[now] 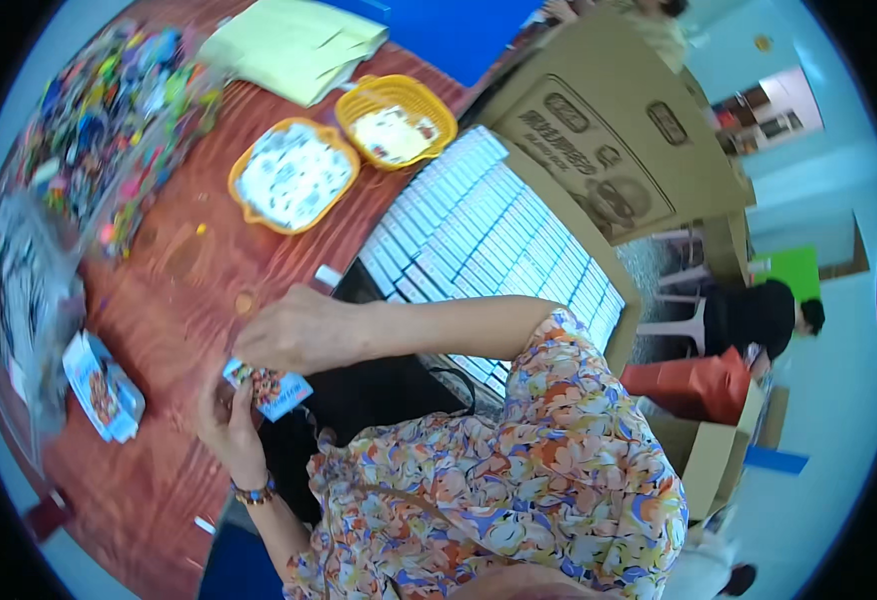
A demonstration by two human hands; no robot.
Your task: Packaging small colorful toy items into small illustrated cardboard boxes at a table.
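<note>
My left hand point(231, 432), with a beaded bracelet at its wrist, grips a small light-blue printed box point(271, 389) by its left end. Just above that box is my right hand point(299, 328), its back turned up and its fingers curled down at the box's upper edge. What the right fingertips pinch is hidden under the hand. To the left on the reddish wood table point(174, 340) stands a light-blue carton point(104, 388) with a similar picture on it.
Yellow baskets point(242, 205) point(446, 118) hold white printed pieces. Bags of colourful small items point(109, 120) and strips point(29, 300) line the left. Pale yellow sheets point(294, 45) lie at the back. Right of the table, a big cardboard box point(599, 120) holds rows of small boxes point(489, 220).
</note>
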